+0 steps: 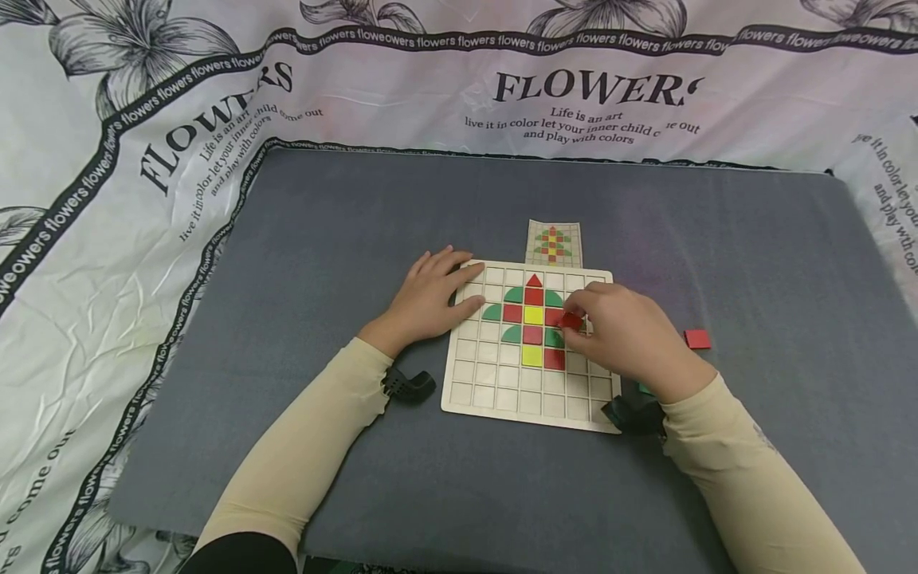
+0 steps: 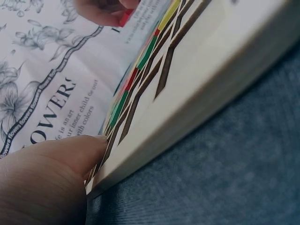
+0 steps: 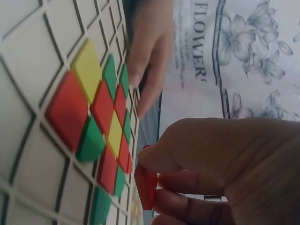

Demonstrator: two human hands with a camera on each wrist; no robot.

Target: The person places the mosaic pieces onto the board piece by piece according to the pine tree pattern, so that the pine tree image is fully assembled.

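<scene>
A pale wooden grid board [image 1: 488, 396] lies on the dark grey table, with red, yellow and green tiles set in its cells in a tree shape. A red triangle [image 1: 534, 281] tops the column. My left hand [image 1: 433, 296] rests on the board's upper left corner, fingers straight and spread. Above the right part of the pattern, my right hand [image 1: 631, 331] pinches a red tile [image 3: 146, 187] between thumb and fingers. In the right wrist view this tile is tilted and raised off the board. Some cells are hidden under the right hand.
A small pattern card [image 1: 574, 239] with a similar tree print lies at the board's far edge. One loose red square tile [image 1: 697, 340] is on the table to the right. Part of a green piece [image 1: 644, 389] shows beside the right wrist. A flower-printed cloth [image 1: 402, 96] borders the table.
</scene>
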